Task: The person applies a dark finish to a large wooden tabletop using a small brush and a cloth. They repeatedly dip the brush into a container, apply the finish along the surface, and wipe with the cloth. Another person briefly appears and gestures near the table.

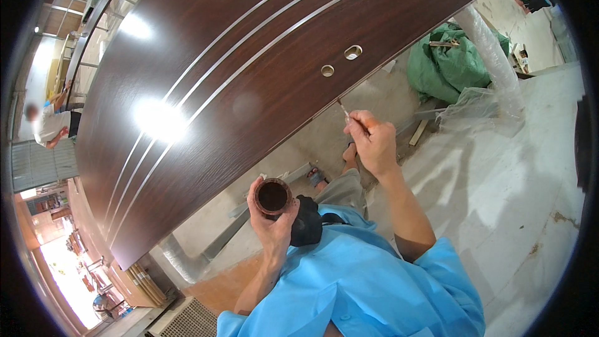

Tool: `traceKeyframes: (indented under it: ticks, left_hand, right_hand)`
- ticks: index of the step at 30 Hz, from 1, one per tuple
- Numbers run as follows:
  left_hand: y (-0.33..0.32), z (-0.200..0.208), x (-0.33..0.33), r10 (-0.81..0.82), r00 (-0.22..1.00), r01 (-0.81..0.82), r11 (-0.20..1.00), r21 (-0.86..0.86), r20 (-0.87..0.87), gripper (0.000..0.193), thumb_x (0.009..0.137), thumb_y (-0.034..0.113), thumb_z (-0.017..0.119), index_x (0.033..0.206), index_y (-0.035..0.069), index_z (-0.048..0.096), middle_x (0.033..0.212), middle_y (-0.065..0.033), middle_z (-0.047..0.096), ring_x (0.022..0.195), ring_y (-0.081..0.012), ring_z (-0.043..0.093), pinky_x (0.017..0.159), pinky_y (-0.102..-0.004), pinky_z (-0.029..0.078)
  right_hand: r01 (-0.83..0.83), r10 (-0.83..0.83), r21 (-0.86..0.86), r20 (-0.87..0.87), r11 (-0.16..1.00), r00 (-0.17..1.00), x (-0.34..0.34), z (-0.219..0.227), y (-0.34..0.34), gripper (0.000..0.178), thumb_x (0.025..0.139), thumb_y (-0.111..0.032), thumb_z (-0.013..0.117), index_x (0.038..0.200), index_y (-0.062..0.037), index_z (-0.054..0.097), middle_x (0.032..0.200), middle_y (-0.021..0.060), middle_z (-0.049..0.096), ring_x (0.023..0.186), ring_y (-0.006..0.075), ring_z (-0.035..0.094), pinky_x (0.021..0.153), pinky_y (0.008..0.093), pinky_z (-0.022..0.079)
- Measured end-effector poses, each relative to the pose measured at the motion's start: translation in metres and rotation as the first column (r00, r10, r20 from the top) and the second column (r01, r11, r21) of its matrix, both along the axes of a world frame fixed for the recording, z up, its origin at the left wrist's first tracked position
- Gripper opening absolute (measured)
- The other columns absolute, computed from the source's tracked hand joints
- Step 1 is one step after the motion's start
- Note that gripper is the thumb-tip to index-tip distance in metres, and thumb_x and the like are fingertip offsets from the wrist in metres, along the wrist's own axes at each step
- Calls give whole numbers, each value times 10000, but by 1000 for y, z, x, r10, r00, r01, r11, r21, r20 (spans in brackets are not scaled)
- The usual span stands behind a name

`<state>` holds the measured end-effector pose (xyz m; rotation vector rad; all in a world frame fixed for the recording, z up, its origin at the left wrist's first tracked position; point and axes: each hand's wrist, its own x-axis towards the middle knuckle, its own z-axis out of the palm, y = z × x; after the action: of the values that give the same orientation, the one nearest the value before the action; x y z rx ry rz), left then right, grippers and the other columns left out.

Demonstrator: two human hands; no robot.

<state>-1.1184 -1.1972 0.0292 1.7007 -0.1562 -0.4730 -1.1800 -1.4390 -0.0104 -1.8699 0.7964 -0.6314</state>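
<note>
In front of me lies a dark brown wood-grain door panel (249, 112) with several thin silver strips running along it. Two holes pierce it near its close edge, one round (327, 71) and one oval (353, 52). My right hand (373, 143) pinches a thin paintbrush (344, 110), its tip at the panel's near edge, just below the round hole. Held in my left hand (269, 228), fingers wrapped round it, is an open jar (272, 196) of dark brown liquid, close to my body and apart from the panel.
A green sack (446, 65) stands to the right beyond the panel, beside a plastic-wrapped post (493, 56). Another person (53, 122) is at the far left. Long rods (145, 284) and a perforated beige box (184, 319) lie at lower left. Support bars (231, 234) run underneath.
</note>
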Motion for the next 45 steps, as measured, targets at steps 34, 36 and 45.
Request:
traceKeyframes:
  ticks: [34, 36, 45]
  left_hand:
    - [-26, -6, -5, -78, 997, 76, 991, 107, 19, 819, 752, 10, 817, 1455, 20, 398, 1246, -88, 571, 1143, -176, 580, 995, -309, 473]
    - [-29, -7, -5, -70, 997, 72, 993, 92, -21, 824, 750, 14, 819, 1456, 18, 395, 1251, -91, 567, 1145, -178, 578, 999, -311, 470]
    - [-44, -4, -8, -88, 995, 91, 991, 94, -34, 813, 758, 11, 799, 1462, 20, 391, 1242, -92, 565, 1120, -175, 588, 987, -316, 479]
  right_hand:
    - [138, -138, -28, 23, 990, 990, -12, 6, -58, 112, 934, -169, 675, 969, -64, 694, 721, 127, 686, 609, 318, 654, 561, 386, 506]
    - [39, -15, -242, 104, 969, 995, -10, 4, -53, 119, 938, -170, 672, 972, -58, 692, 717, 125, 685, 601, 301, 650, 563, 379, 502]
    - [288, -288, 2, 23, 958, 957, -23, -3, -97, 134, 937, -161, 670, 969, -37, 707, 776, 130, 706, 628, 276, 659, 589, 363, 508]
